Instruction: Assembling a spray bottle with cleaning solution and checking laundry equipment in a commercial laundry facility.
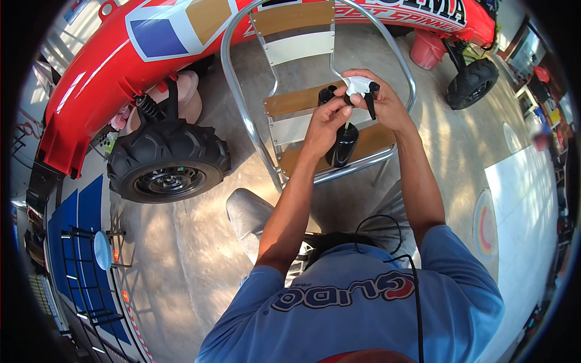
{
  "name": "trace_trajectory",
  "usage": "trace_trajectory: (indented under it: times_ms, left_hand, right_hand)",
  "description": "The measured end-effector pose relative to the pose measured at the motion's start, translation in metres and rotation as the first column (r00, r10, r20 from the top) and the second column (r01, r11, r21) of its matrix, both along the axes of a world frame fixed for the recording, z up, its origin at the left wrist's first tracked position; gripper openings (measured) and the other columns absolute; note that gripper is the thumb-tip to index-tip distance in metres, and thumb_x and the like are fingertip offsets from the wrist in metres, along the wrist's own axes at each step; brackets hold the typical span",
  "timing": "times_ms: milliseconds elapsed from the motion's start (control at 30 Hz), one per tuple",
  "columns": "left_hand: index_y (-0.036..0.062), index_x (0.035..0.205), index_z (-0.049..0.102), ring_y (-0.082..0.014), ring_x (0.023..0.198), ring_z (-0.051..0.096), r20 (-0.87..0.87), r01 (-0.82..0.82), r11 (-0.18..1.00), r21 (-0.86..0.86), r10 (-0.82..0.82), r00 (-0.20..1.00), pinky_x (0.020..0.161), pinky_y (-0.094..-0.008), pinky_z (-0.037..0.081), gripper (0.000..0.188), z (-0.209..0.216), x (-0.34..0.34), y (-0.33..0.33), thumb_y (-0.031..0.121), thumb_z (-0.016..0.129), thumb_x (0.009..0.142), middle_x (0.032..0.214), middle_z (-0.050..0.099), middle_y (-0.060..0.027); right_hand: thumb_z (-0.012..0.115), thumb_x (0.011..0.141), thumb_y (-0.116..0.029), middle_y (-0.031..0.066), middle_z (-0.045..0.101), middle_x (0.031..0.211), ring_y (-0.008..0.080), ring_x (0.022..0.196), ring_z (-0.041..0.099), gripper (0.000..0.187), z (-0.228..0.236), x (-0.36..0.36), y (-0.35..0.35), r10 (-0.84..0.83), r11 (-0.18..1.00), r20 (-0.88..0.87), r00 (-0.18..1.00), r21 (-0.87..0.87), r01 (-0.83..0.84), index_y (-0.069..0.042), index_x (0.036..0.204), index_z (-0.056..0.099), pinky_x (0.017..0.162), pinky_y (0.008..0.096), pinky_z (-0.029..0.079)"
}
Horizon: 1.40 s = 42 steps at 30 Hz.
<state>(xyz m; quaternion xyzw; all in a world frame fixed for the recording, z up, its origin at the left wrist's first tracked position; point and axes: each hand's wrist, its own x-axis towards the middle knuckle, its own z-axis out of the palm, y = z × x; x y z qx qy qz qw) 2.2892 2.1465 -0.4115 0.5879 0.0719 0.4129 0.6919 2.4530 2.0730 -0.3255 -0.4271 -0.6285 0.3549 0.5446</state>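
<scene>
Our left hand [325, 128] and right hand [393, 110] meet at a white spray head [359, 85] over a chair [284, 105].
Our right hand holds the spray head, fingers curled around its back and the black trigger [371, 106] pointing down; our left thumb and forefinger come together at its dark underside, though the fingers hide exactly what they pinch. The spray head is above the chair's slatted seat, where we see a black bottle [344, 148] just below our left hand and another dark object [327, 95] beyond it, perhaps a second bottle. A red machine [85, 78] with a chunky black tyre [166, 160] stands to our left.
</scene>
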Motion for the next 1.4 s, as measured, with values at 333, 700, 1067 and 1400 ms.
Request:
trace_trajectory:
  times_ms: [333, 700, 1067, 1400]
  left_hand:
    - [0.0015, 0.106, 0.074, -0.0086, 0.093, 0.055, -0.028, -0.125, 0.991, 0.049, 0.126, 0.992, 0.086, -0.0265, 0.044, 0.014, 0.014, 0.008, -0.004, 0.014, 0.07, 0.103, 0.102, 0.064, 0.0013]
    - [-0.0005, 0.102, 0.074, -0.0093, 0.083, 0.056, -0.097, -0.222, 0.968, 0.115, 0.233, 0.968, 0.078, -0.0272, 0.045, 0.015, 0.016, 0.01, -0.008, 0.014, 0.068, 0.102, 0.092, 0.067, -0.0013]
    - [0.0005, 0.096, 0.075, -0.0129, 0.079, 0.057, -0.134, -0.192, 0.968, 0.164, 0.214, 0.968, 0.075, -0.0317, 0.046, 0.02, 0.003, 0.012, -0.003, 0.018, 0.07, 0.102, 0.085, 0.068, -0.0042]
    - [-0.0008, 0.095, 0.075, -0.0189, 0.082, 0.06, -0.146, -0.207, 0.945, 0.255, 0.249, 0.957, 0.078, -0.0341, 0.047, 0.02, -0.003, 0.006, -0.004, 0.018, 0.072, 0.1, 0.087, 0.068, -0.008]
  right_hand:
    - [0.074, 0.1, -0.014, 0.0068, 0.076, 0.113, 0.0113, 0.102, 0.069, 0.045, -0.003, -0.006, 0.003, -0.134, 0.991, 0.004, 0.991, -0.001, 0.134, -0.006, 0.142, 0.059, 0.09, 0.0275, 0.054]
    - [0.072, 0.1, -0.007, 0.0097, 0.076, 0.106, 0.0119, 0.096, 0.068, 0.042, -0.005, -0.01, 0.003, -0.198, 0.98, -0.003, 0.98, -0.018, 0.198, -0.004, 0.14, 0.058, 0.083, 0.0278, 0.054]
    - [0.074, 0.101, -0.016, 0.0075, 0.077, 0.107, 0.0094, 0.096, 0.07, 0.042, 0.001, -0.001, 0.004, -0.177, 0.984, 0.004, 0.984, 0.004, 0.177, -0.006, 0.139, 0.06, 0.084, 0.0246, 0.054]
    - [0.076, 0.099, -0.019, 0.0065, 0.078, 0.106, 0.0081, 0.097, 0.069, 0.043, 0.01, 0.0, 0.004, -0.165, 0.986, 0.001, 0.986, 0.029, 0.164, -0.007, 0.138, 0.062, 0.083, 0.023, 0.053]
